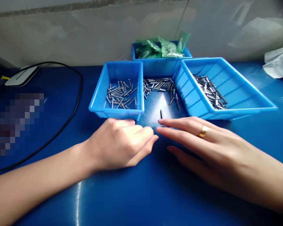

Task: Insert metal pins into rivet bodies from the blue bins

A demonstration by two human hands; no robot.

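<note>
My left hand [124, 141] is closed, its thumb pressed against curled fingers, just in front of the left blue bin [116, 112]. Whatever it may hold is hidden. My right hand [202, 141], with a gold ring, is open, palm down and fingers stretched out. Its fingertips come close to a small dark threaded piece [161, 114] like a screw on the table; I cannot tell whether they touch it. Several thin metal screws [122, 92] lie in the left bin. Between the bins, a loose pile of slim metal pins [161, 84] lies on the tabletop.
A right blue bin [245, 91] holds several metal pieces [213, 92]. Behind stands a blue bin [133, 51] with green plastic bags [171, 48]. A black cable [80, 91] curves across the left side from a white device [22, 77]. White crumpled material [279, 61] lies far right.
</note>
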